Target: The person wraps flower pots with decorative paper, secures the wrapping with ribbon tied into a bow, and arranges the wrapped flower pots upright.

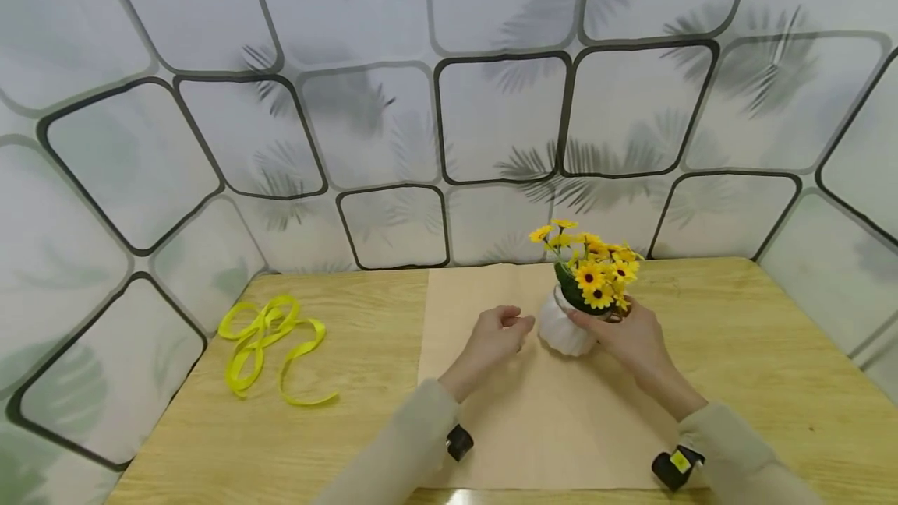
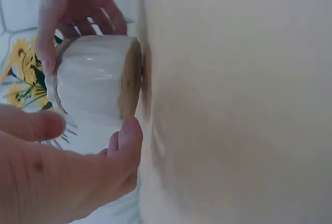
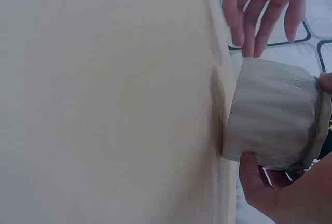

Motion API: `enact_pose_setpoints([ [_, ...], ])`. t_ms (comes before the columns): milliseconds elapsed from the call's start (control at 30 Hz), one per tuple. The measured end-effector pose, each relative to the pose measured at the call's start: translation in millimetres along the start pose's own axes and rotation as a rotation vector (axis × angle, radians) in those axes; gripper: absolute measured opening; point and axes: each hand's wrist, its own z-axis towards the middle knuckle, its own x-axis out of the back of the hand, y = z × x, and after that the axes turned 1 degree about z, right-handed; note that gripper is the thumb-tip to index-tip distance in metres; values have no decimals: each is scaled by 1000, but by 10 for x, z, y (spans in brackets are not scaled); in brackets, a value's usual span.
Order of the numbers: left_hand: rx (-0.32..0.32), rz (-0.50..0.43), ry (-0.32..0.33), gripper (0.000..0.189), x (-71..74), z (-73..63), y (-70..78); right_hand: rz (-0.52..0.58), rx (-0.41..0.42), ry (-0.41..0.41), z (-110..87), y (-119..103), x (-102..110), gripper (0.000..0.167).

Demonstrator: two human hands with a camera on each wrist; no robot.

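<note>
A white ribbed flower pot holds yellow artificial-looking flowers. My right hand grips the pot at its rim, with the thumb over the near edge and fingers at the far side. The pot tilts, so its brownish underside shows in the left wrist view, low over the brown paper sheet. To the left, my left hand hovers near the pot with loosely bent fingers and holds nothing. In the right wrist view, a gap separates the left fingers from most of the pot.
A loose tangle of yellow ribbon lies on the left part of the wooden table. Patterned fabric walls rise behind the table and along both sides. The paper reaches from the back edge almost to the front.
</note>
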Motion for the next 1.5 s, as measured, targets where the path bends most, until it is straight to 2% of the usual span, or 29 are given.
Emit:
enact_pose_setpoints([
  [67, 109, -203, -41, 56, -49, 56, 32, 51, -29, -11, 8, 5, 15, 101],
  [133, 195, -365, -73, 58, -97, 100, 52, 101, -57, -22, 8, 11, 22, 99],
  [167, 236, -420, -80, 57, -117, 116, 61, 127, -66, -28, 9, 16, 25, 99],
  [233, 276, -483, -92, 53, -155, 137, 67, 175, -81, -39, 9, 22, 31, 101],
  [400, 266, -539, -93, 36, -226, 133, 74, 237, -116, -43, -15, 34, 28, 106],
  [633, 272, -647, -37, 39, -312, 177, 126, 323, -134, 20, -76, 38, -3, 89],
  [800, 310, -679, -53, 37, -344, 224, 125, 411, -124, 26, -92, 53, 15, 81],
  [1000, 317, -683, -44, 42, -351, 243, 114, 529, -152, 11, -108, 26, 3, 88],
  [1100, 296, -678, -34, 44, -346, 237, 132, 595, -181, -6, -114, 31, -10, 93],
  [1233, 238, -670, -27, 47, -340, 213, 172, 662, -211, -5, -126, 19, -23, 93],
  [1367, 174, -628, 15, 52, -324, 178, 222, 769, -237, 2, -145, -14, -32, 74],
  [1500, 102, -565, 66, 48, -307, 148, 279, 920, -264, -36, -168, -50, -47, 37],
])
